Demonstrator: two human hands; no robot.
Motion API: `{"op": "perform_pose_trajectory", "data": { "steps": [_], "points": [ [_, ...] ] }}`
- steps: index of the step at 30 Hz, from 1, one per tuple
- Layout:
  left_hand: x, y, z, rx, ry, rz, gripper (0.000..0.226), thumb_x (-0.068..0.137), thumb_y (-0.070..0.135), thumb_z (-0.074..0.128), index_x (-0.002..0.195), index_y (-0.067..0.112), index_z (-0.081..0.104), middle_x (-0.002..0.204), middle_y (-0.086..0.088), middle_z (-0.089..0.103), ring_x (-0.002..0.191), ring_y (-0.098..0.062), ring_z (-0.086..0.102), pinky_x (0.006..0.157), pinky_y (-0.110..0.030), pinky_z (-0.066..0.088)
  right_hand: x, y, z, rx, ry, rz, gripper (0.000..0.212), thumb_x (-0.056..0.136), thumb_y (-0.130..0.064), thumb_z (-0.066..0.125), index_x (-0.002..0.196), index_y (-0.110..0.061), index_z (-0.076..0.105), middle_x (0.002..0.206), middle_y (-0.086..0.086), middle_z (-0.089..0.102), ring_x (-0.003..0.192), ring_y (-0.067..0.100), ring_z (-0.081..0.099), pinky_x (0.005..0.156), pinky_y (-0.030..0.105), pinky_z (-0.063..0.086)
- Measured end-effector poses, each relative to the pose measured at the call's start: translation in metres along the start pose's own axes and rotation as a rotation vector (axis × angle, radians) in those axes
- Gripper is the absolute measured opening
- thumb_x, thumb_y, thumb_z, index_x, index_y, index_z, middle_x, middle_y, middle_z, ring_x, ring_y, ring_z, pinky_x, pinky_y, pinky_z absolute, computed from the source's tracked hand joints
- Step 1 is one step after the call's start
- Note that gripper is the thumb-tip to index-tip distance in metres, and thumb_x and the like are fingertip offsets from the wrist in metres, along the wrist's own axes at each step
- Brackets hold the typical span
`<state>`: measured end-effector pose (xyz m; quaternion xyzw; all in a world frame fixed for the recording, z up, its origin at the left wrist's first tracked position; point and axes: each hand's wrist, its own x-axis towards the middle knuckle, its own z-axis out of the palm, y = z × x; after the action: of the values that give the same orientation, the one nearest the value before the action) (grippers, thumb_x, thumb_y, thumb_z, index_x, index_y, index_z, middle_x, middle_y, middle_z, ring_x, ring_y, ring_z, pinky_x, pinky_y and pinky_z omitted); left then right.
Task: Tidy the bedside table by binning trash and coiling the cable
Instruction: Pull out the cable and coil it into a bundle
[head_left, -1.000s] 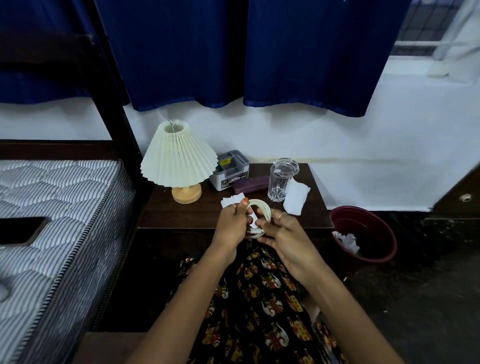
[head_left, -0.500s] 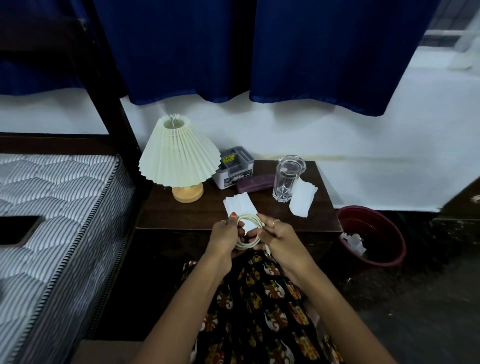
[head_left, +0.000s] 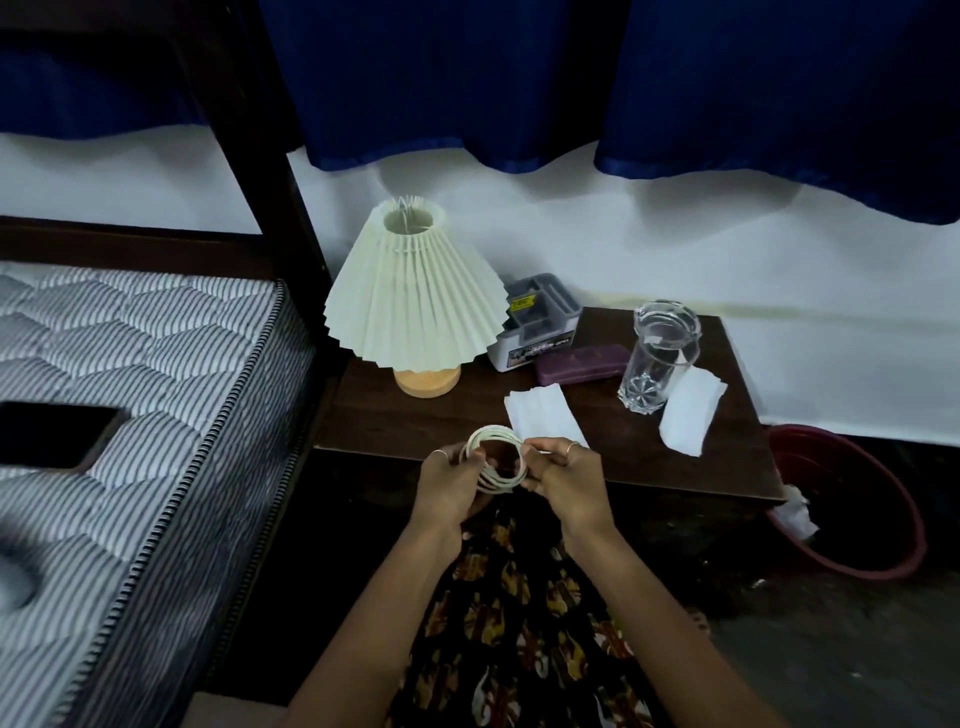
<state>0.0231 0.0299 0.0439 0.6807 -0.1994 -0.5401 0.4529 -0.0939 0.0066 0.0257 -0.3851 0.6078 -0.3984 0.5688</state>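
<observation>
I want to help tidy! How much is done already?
Some trash is already in the red bin. Both hands, left hand and right hand, hold the coiled white cable. Two white papers on the table may need binning.

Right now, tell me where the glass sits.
In the head view, the glass stands upright at the right rear of the bedside table, touching a white tissue on its right, with the purple case to its left.

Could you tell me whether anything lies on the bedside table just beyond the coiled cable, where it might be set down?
Yes: a white tissue lies flat on the bedside table directly behind the cable coil held in both hands; bare wood shows to its left.
</observation>
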Motion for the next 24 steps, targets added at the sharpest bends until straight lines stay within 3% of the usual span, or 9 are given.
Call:
{"op": "perform_pose_trajectory", "data": {
  "steps": [5,10,18,21,24],
  "points": [
    [0.033,0.001,-0.02,0.129,-0.025,0.034,0.017,0.087,0.006,0.061,0.104,0.01,0.066,0.101,-0.011,0.071,0.095,-0.022,0.067,0.09,-0.039,0.054,0.039,0.009,0.029,-0.137,-0.052,0.027,0.022,0.089,-0.008,0.057,0.109,-0.006,0.067,0.102,0.013,0.072,0.094,0.024,0.069,0.088,0.042,0.057],
    [0.063,-0.004,-0.031,0.362,0.0,0.16,0.03,0.082,0.009,0.068,0.112,0.011,0.066,0.105,-0.005,0.071,0.099,-0.018,0.065,0.091,-0.036,0.053,0.066,0.013,0.052,-0.327,-0.036,-0.042,0.027,0.088,-0.006,0.055,0.111,-0.005,0.068,0.108,0.012,0.072,0.1,0.022,0.068,0.093,0.041,0.054],
    [0.09,-0.007,-0.028,0.605,0.163,0.31,0.034,0.078,0.01,0.072,0.111,0.007,0.067,0.106,-0.01,0.07,0.1,-0.023,0.064,0.076,-0.022,0.043,0.082,0.015,0.068,-0.562,0.017,-0.232,0.028,0.088,-0.003,0.053,0.109,-0.004,0.071,0.108,0.011,0.073,0.104,0.024,0.065,0.093,0.03,0.051],
    [0.095,-0.009,-0.024,0.641,0.179,0.338,0.037,0.078,0.01,0.071,0.115,0.009,0.065,0.11,-0.012,0.066,0.106,-0.026,0.061,0.084,-0.027,0.046,0.087,0.018,0.07,-0.632,0.038,-0.262,0.029,0.088,-0.005,0.052,0.109,-0.008,0.071,0.106,0.009,0.073,0.104,0.023,0.065,0.092,0.033,0.052],
    [0.095,-0.007,-0.019,0.673,0.207,0.339,0.038,0.082,0.006,0.066,0.12,0.009,0.061,0.119,-0.016,0.058,0.113,-0.03,0.054,0.093,-0.027,0.04,0.087,0.018,0.07,-0.718,0.042,-0.289,0.028,0.088,-0.006,0.051,0.108,-0.008,0.071,0.102,0.01,0.074,0.097,0.023,0.067,0.082,0.028,0.052]
  ]
}}
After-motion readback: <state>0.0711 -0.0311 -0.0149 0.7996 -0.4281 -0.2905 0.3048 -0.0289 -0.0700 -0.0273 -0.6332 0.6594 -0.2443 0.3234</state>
